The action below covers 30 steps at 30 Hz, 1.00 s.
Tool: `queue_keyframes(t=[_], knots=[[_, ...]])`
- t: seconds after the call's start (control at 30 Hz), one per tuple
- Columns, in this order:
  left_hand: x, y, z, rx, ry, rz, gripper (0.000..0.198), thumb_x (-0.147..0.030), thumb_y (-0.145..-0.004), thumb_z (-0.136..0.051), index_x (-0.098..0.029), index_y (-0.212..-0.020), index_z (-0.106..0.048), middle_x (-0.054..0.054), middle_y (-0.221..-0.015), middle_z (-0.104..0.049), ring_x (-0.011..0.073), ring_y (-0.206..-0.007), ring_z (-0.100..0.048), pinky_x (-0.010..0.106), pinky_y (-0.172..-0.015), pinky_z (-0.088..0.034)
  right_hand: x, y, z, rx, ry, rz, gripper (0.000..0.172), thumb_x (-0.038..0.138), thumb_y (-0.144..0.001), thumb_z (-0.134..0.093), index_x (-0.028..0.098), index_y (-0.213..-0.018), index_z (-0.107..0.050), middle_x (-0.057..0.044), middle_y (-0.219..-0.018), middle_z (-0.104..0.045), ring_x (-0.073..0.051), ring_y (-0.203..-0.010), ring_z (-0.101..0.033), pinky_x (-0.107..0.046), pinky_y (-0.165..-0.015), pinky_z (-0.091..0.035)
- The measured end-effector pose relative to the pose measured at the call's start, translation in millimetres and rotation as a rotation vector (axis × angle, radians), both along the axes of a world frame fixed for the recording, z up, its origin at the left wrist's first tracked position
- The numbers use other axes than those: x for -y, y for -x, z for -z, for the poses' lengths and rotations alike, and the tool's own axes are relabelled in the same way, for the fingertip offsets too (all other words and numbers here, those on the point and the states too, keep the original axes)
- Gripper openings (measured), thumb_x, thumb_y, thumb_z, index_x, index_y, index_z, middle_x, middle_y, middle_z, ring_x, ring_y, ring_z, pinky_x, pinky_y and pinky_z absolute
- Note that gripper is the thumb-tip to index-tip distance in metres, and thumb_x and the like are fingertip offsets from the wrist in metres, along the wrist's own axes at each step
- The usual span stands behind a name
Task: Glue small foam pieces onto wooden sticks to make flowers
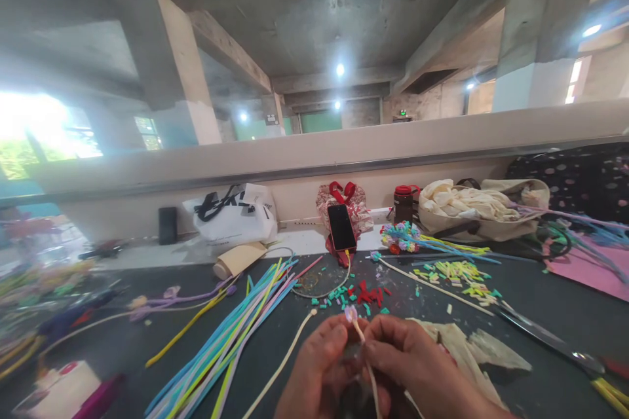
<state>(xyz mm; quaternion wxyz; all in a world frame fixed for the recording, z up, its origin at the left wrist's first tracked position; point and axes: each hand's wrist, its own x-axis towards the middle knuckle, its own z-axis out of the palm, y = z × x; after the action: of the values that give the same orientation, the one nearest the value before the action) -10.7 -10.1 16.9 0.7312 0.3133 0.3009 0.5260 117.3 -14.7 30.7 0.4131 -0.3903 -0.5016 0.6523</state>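
Observation:
Close in front of me, both hands meet around a thin cream stem (361, 332) with a small lilac tuft (350, 314) at its top. The fingers of my right hand (410, 353) pinch the stem just below the tuft. My left hand (319, 366) is curled against the tuft and stem from the other side; its thumb and forefinger are closed there. The lower stem runs down between the palms, partly hidden. To the left lies another cream stem (282, 366) with a small knob at its end.
A bundle of blue, yellow and lilac stems (230, 334) lies left. Red cut pieces (371, 293) and yellow-green pieces (457, 275) are scattered ahead. A phone (341, 228) leans at the back on a cable. Scissors (550, 338) lie right, near a pale cloth (457, 350).

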Motion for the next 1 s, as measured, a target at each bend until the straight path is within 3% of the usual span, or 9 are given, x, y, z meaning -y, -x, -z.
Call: queue_keyframes(t=[0.13, 0.27, 0.4, 0.7, 1.0], knots=[[-1, 8, -1.9, 0.006, 0.022, -0.141, 0.025, -0.038, -0.065, -0.061, -0.015, -0.077, -0.063, 0.007, -0.083, -0.064, 0.0177, -0.078, -0.057, 0.027, -0.064, -0.043, -1, 0, 4.3, 0.123, -0.063, 0.043, 0.014, 0.025, -0.072, -0.054, 0.016, -0.064, -0.048, 0.01, -0.037, -0.044, -0.004, -0.031, -0.043, -0.012, -0.033, -0.028], [1, 6, -9.4, -0.055, 0.045, -0.19, 0.023, -0.032, -0.055, -0.07, -0.015, -0.069, -0.063, 0.004, -0.072, -0.064, 0.015, -0.069, -0.056, 0.023, -0.058, -0.041, -2, 1, 10.4, 0.192, -0.138, 0.077, 0.011, 0.022, -0.073, -0.051, 0.018, -0.063, -0.048, 0.01, -0.038, -0.044, -0.006, -0.032, -0.047, -0.012, -0.033, -0.029], [1, 4, -13.4, -0.097, 0.098, -0.181, 0.025, -0.029, -0.051, -0.073, -0.013, -0.068, -0.063, 0.003, -0.065, -0.063, 0.0119, -0.058, -0.055, 0.021, -0.053, -0.039, -2, 0, 12.7, 0.185, -0.099, 0.035, 0.009, 0.02, -0.073, -0.049, 0.017, -0.065, -0.047, 0.01, -0.038, -0.045, -0.005, -0.031, -0.046, -0.012, -0.031, -0.028], [-6, 10, -0.3, -0.183, 0.113, -0.159, 0.029, -0.033, -0.051, -0.073, -0.013, -0.069, -0.062, 0.001, -0.058, -0.06, 0.0071, -0.039, -0.046, 0.02, -0.042, -0.032, -1, 0, 15.5, 0.164, -0.073, -0.02, 0.014, 0.027, -0.074, -0.05, 0.018, -0.064, -0.046, 0.009, -0.038, -0.045, -0.005, -0.03, -0.044, -0.012, -0.029, -0.027], [10, 3, -19.8, -0.238, 0.024, -0.22, 0.02, -0.031, -0.059, -0.067, -0.013, -0.067, -0.061, 0.001, -0.059, -0.059, 0.0095, -0.048, -0.051, 0.02, -0.046, -0.037, 1, 1, 3.8, 0.151, -0.002, -0.003, 0.013, 0.026, -0.069, -0.052, 0.018, -0.062, -0.046, 0.009, -0.037, -0.046, -0.006, -0.03, -0.045, -0.012, -0.029, -0.031]])
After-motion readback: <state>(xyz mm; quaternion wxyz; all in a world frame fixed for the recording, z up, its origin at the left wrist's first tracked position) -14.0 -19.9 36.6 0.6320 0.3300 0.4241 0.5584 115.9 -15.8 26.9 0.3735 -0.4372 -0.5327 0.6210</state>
